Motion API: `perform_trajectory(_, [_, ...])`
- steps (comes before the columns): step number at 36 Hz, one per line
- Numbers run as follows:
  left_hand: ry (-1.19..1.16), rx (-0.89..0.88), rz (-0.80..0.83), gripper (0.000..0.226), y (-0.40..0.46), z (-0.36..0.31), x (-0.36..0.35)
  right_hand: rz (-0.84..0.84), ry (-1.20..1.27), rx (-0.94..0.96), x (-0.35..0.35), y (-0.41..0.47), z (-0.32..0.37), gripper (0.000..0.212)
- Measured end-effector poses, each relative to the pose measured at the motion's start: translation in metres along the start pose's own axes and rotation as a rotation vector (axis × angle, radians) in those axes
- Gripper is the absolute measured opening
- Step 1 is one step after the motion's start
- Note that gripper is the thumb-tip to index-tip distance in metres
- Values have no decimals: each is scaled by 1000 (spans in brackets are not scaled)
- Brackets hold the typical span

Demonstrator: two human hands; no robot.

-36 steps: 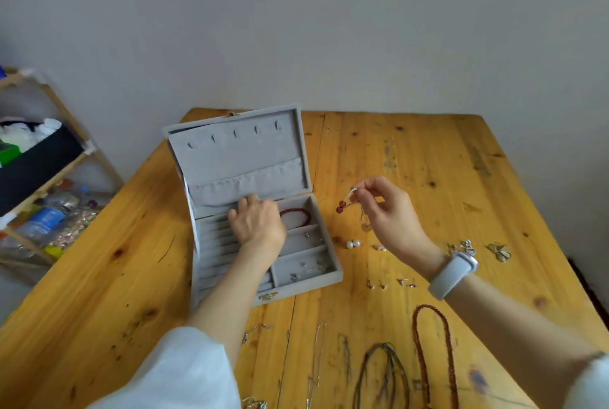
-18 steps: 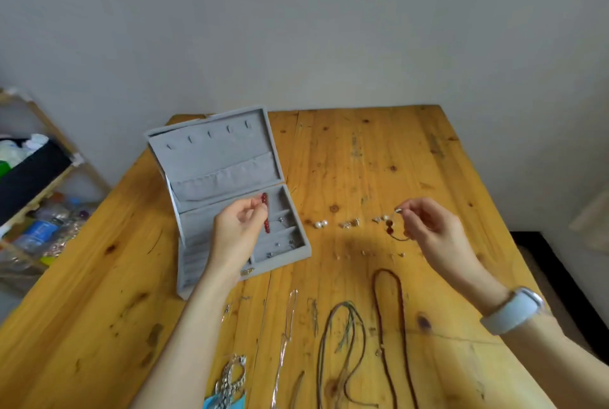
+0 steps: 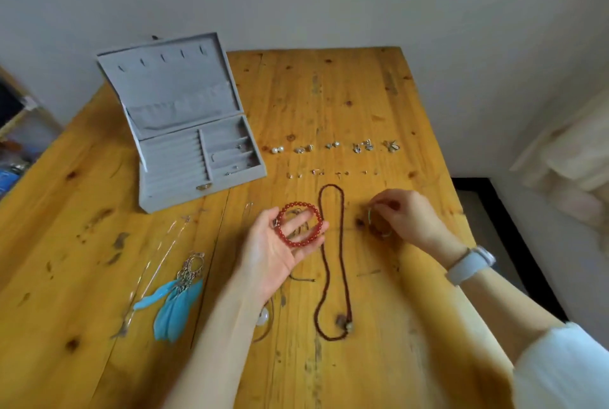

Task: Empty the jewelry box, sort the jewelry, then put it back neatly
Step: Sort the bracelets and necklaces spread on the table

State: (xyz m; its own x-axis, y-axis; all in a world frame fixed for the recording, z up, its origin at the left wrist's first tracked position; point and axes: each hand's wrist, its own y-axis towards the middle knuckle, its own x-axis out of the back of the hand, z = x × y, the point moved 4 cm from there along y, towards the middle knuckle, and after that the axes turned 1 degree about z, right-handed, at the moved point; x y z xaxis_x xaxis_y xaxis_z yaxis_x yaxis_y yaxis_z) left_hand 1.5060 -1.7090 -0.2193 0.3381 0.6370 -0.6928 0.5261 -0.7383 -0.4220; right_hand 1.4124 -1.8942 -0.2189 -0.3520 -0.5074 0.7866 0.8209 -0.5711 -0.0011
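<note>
The grey jewelry box point(image 3: 184, 193) stands open at the table's left, with a few small pieces in its right compartments. My left hand point(image 3: 276, 253) lies palm up in front of the box. A red bead bracelet point(image 3: 298, 224) rests on its straight fingers. To the right, my right hand point(image 3: 412, 221) pinches a thin silver bracelet point(image 3: 375, 227) just above the wood. Between the hands a dark red bead necklace point(image 3: 342, 263) is laid out lengthwise. Pairs of earrings point(image 3: 333, 146) form a row further back, with tiny studs point(image 3: 316, 172) in a second row.
Blue feather earrings point(image 3: 174, 301) and thin silver chains point(image 3: 158, 257) lie on the wooden table point(image 3: 329, 89) at the near left. A white pendant point(image 3: 263, 318) on a cord peeks out by my left forearm. A shelf point(image 3: 13, 112) stands left of the table.
My left hand lifted the red bracelet out of the box and brought it toward me, palm up. My right hand moved nearer and lower with the thin bracelet. The view tilted down.
</note>
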Motion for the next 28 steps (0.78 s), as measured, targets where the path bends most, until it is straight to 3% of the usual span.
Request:
perform_trajectory(7, [521, -37, -24, 25, 1, 7, -9, -185, -67, 27, 5, 17, -14, 22])
perform_trajectory(11, [948, -33, 74, 36, 11, 19, -30, -289, 7, 13, 14, -1, -31, 22])
perform_trajectory(16, [1464, -141, 208, 28, 29, 51, -58, -375, 73, -18, 21, -22, -54, 22])
perform_trajectory(23, [1937, -405, 258, 26, 37, 69, -76, -400, 151, -17, 23, -25, -58, 23])
perform_trajectory(28, [2038, -555, 218, 45, 36, 61, -73, -409, 154, 1, 21, -25, -59, 22])
